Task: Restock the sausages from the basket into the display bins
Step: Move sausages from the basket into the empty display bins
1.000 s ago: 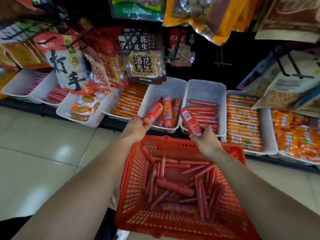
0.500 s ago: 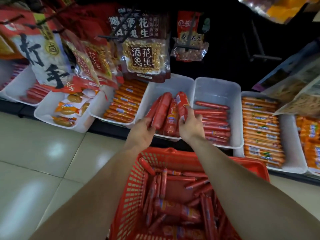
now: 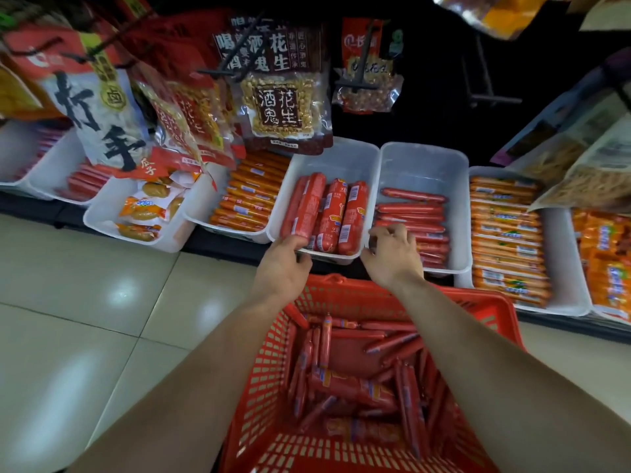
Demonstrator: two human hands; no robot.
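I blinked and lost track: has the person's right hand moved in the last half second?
Yes. The right hand came off the thick red sausages, back and rightward to the front right corner of the white plastic bin.

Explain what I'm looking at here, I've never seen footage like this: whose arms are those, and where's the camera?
No machine here: these are a person's two bare arms, filmed by one wide-angle camera worn on their head, looking forward and down, so the arms enter from the bottom. Beneath them stands a red plastic mesh basket of loose red-wrapped sausages. Ahead runs a row of white plastic display bins; the middle one holds thick red sausages, its right neighbour thin red sausages. The left hand touches the near end of a thick sausage at that bin's front rim; the right hand, fingers curled, hovers over the thin-sausage bin's front. Whether either grips anything is unclear.
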